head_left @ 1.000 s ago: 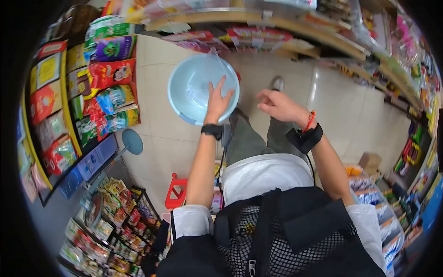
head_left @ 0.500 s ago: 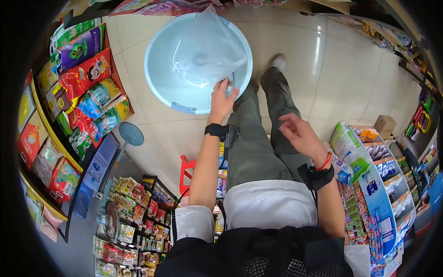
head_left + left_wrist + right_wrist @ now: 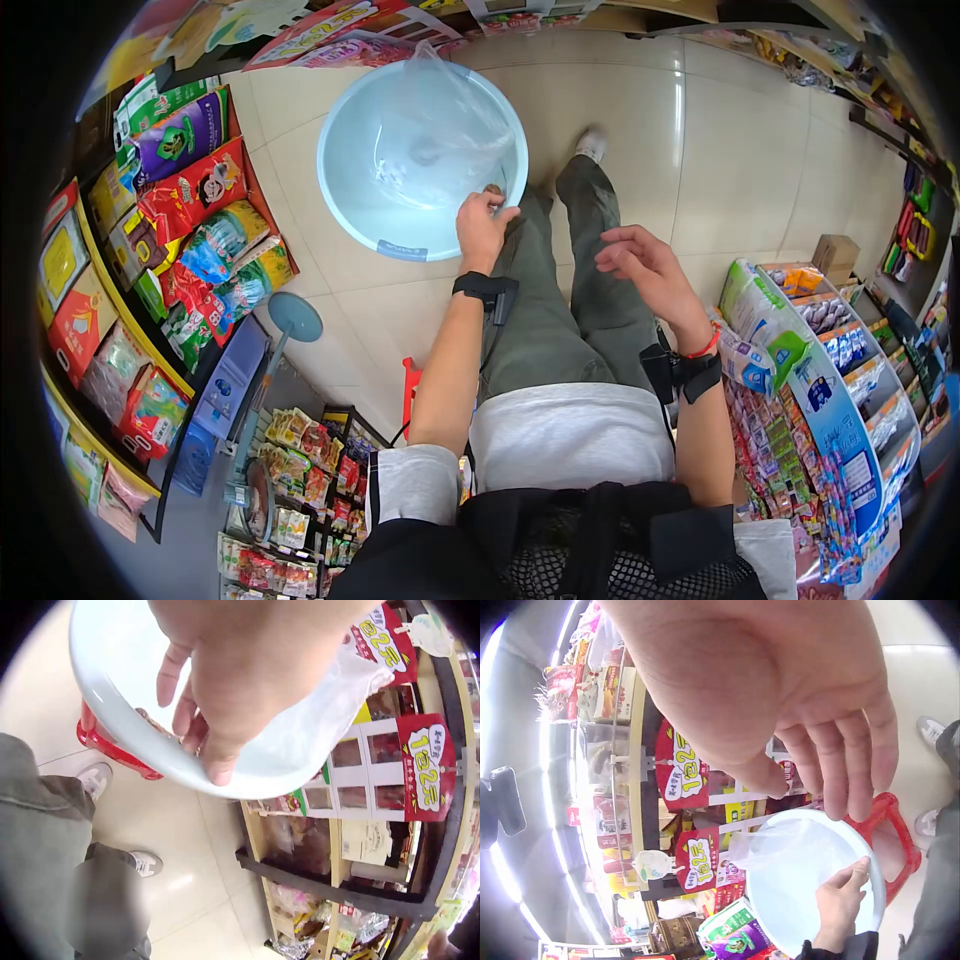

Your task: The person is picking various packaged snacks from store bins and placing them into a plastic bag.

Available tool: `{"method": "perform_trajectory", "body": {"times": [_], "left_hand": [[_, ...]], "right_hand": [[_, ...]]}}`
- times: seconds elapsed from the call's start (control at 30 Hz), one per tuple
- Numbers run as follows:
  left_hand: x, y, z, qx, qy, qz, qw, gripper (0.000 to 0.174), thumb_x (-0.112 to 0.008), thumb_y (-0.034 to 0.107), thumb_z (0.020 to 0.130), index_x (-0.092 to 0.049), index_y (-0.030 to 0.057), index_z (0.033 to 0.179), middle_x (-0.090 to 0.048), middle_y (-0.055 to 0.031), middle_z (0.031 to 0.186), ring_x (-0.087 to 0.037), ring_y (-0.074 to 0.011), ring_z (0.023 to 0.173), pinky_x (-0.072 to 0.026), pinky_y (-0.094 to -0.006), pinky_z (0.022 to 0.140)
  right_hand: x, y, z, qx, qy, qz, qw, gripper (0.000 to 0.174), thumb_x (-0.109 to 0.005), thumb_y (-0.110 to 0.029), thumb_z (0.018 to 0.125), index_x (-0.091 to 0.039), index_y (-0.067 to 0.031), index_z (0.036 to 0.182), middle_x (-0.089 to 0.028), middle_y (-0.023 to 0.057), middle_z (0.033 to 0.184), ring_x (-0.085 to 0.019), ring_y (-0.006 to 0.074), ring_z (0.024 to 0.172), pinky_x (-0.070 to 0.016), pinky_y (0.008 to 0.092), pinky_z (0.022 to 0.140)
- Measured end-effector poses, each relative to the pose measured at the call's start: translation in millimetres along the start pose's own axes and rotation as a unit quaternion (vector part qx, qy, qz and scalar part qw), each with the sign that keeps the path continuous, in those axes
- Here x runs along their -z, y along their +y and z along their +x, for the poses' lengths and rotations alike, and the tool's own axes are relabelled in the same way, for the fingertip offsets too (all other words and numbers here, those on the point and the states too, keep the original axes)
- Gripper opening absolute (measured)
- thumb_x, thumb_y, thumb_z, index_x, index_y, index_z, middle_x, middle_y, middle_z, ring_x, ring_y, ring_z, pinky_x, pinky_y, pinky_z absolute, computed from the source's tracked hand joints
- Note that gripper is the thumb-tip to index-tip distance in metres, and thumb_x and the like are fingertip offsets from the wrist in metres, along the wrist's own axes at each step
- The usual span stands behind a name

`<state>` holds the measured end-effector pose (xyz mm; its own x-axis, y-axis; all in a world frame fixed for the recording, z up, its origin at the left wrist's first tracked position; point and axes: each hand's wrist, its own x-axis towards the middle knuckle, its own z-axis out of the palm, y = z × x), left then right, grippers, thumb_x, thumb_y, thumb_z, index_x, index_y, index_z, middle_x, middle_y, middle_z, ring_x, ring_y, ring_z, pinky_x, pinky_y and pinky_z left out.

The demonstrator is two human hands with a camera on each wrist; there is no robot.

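A large light blue basin (image 3: pixel 365 190) stands in front of the person, with a clear plastic bag (image 3: pixel 440 110) inside against its far wall. The left hand (image 3: pixel 482 228) grips the basin's near right rim. In the left wrist view its thumb lies over the rim while the fingers curl down inside. A small brownish item (image 3: pixel 155 721) shows beside those fingers, partly hidden. The right hand (image 3: pixel 648 268) hangs in the air over the right thigh, fingers loosely bent and holding nothing.
A red plastic stool (image 3: pixel 892 840) shows under the basin. Snack bags (image 3: pixel 195 185) fill a rack on the left, and a blue display stand (image 3: pixel 840 420) holds packets on the right. Shelving with red price signs (image 3: pixel 424 769) runs along the front.
The left hand went from spread fingers over the basin to gripping its near right rim. The right hand moved back toward the thigh, still holding nothing. The head view has shifted.
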<state>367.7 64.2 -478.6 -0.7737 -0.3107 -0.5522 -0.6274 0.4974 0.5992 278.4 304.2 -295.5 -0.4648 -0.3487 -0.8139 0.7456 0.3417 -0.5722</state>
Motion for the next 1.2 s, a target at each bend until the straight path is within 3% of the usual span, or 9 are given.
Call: {"method": "perform_trajectory", "body": {"times": [0.2, 0.4, 0.53, 0.63, 0.73, 0.83, 1.0, 1.1, 1.2], "left_hand": [[18.8, -16.4, 5.6, -0.051, -0.041, -0.019, 0.998, 0.010, -0.075, 0.009, 0.079, -0.073, 0.0009, 0.085, -0.070, -0.0158, 0.085, -0.068, -0.0332, 0.078, -0.0534, -0.0402, 0.073], [60.6, -5.0, -4.0, -0.109, 0.016, -0.040, 0.993, 0.010, -0.065, 0.008, 0.083, -0.061, -0.0009, 0.083, -0.070, -0.0176, 0.092, -0.067, -0.0368, 0.080, -0.0532, -0.0412, 0.074], [122.2, 50.6, -45.7, -0.143, -0.008, -0.101, 0.985, 0.010, -0.064, 0.007, 0.087, -0.057, -0.0009, 0.086, -0.073, -0.0176, 0.098, -0.070, -0.0348, 0.088, -0.0538, -0.0384, 0.076], [168.3, 119.2, -89.3, -0.165, -0.034, -0.125, 0.978, 0.009, -0.063, 0.004, 0.087, -0.056, -0.0010, 0.088, -0.073, -0.0167, 0.094, -0.071, -0.0295, 0.084, -0.0541, -0.0363, 0.075], [191.2, 178.4, -122.0, -0.188, -0.082, -0.216, 0.955, 0.008, -0.063, 0.004, 0.089, -0.057, -0.0006, 0.088, -0.074, -0.0121, 0.091, -0.067, -0.0163, 0.074, -0.0525, -0.0294, 0.066], [204.5, 237.8, -140.7, -0.229, -0.131, -0.257, 0.930, 0.010, -0.064, 0.005, 0.090, -0.057, -0.0018, 0.088, -0.072, -0.0082, 0.085, -0.060, -0.0075, 0.066, -0.0480, -0.0237, 0.057], [223.8, 292.5, -126.1, -0.268, -0.215, -0.245, 0.907, 0.010, -0.066, 0.006, 0.093, -0.058, 0.0017, 0.096, -0.070, -0.0079, 0.095, -0.066, -0.0111, 0.085, -0.0555, -0.0267, 0.070], [246.4, 347.2, -130.3, -0.285, -0.194, -0.239, 0.908, 0.017, -0.071, 0.006, 0.090, -0.060, 0.0013, 0.102, -0.071, -0.0080, 0.095, -0.067, -0.0122, 0.086, -0.0558, -0.0272, 0.072], [237.8, 348.9, -97.5, -0.273, -0.173, -0.199, 0.925, 0.022, -0.074, 0.007, 0.088, -0.062, 0.0018, 0.105, -0.071, -0.0091, 0.092, -0.069, -0.0169, 0.085, -0.0550, -0.0292, 0.072]], "right_hand": [[-6.5, -6.0, -4.6, 0.022, -0.006, 0.010, 1.000, 0.031, -0.053, -0.020, 0.102, -0.056, 0.0005, 0.126, -0.070, 0.0081, 0.105, -0.066, 0.0158, 0.098, -0.0504, 0.0288, 0.087], [-8.2, -9.4, -16.9, 0.021, 0.001, 0.002, 1.000, 0.030, -0.053, -0.015, 0.101, -0.055, 0.0024, 0.125, -0.070, 0.0093, 0.104, -0.067, 0.0166, 0.097, -0.0509, 0.0290, 0.086], [-1.7, -41.4, -44.7, 0.087, 0.001, -0.035, 0.996, 0.031, -0.059, -0.016, 0.099, -0.056, -0.0014, 0.127, -0.069, 0.0075, 0.105, -0.066, 0.0154, 0.098, -0.0501, 0.0291, 0.087], [0.2, -91.1, -85.4, 0.156, 0.003, -0.166, 0.974, 0.045, -0.072, -0.021, 0.091, -0.055, -0.0016, 0.128, -0.068, 0.0083, 0.107, -0.065, 0.0175, 0.100, -0.0513, 0.0317, 0.088], [-10.6, -127.4, -124.3, 0.226, -0.039, -0.218, 0.949, 0.065, -0.084, -0.033, 0.080, -0.055, -0.0044, 0.130, -0.066, 0.0085, 0.110, -0.063, 0.0190, 0.106, -0.0511, 0.0349, 0.088], [-23.7, -154.3, -146.7, 0.230, -0.081, -0.276, 0.930, 0.058, -0.083, -0.024, 0.080, -0.057, -0.0045, 0.128, -0.064, 0.0101, 0.118, -0.066, 0.0205, 0.099, -0.0520, 0.0342, 0.088], [-4.4, -176.1, -146.0, 0.327, 0.023, -0.218, 0.919, 0.022, -0.080, -0.016, 0.081, -0.068, -0.0024, 0.093, -0.055, 0.0063, 0.082, -0.059, 0.0160, 0.071, -0.0494, 0.0308, 0.068], [22.7, -201.1, -139.3, 0.355, 0.014, -0.229, 0.906, 0.019, -0.078, -0.013, 0.082, -0.067, -0.0013, 0.092, -0.059, 0.0049, 0.092, -0.059, 0.0153, 0.075, -0.0496, 0.0292, 0.071], [43.3, -232.6, -126.7, 0.361, 0.003, -0.182, 0.915, 0.017, -0.075, -0.014, 0.087, -0.067, -0.0014, 0.095, -0.061, 0.0038, 0.093, -0.060, 0.0138, 0.078, -0.0499, 0.0288, 0.073]]}}
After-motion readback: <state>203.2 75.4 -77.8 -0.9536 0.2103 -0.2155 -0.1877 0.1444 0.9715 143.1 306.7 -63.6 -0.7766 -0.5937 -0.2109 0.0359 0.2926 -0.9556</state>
